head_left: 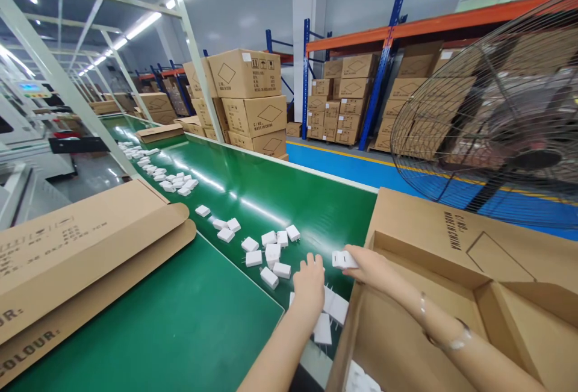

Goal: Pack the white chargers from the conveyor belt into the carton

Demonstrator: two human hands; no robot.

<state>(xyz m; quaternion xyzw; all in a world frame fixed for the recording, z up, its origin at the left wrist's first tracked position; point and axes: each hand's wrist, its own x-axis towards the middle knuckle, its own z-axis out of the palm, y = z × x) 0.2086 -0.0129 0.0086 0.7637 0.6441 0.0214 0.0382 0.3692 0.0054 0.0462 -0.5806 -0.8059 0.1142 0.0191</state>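
White plug adapters [272, 252] lie scattered along the green conveyor belt [271, 193]. My left hand [309, 283] reaches over the belt among them, its fingers bent and pointing forward; whether anything is under its fingertips is hidden. To its right, my right hand [361, 264] grips a pair of white adapters [343, 259] side by side, above the belt's edge by the open cardboard box [424, 259]. More white adapters [360, 378] show inside the box at the bottom. Several adapters with metal pins [323, 329] lie just below my left hand.
Flattened cartons [90, 247] lie at the left over a green surface [180, 326]. Stacked boxes [255, 116] stand beyond the belt. A large caged fan [510, 121] is at the right, before orange and blue shelving [383, 85].
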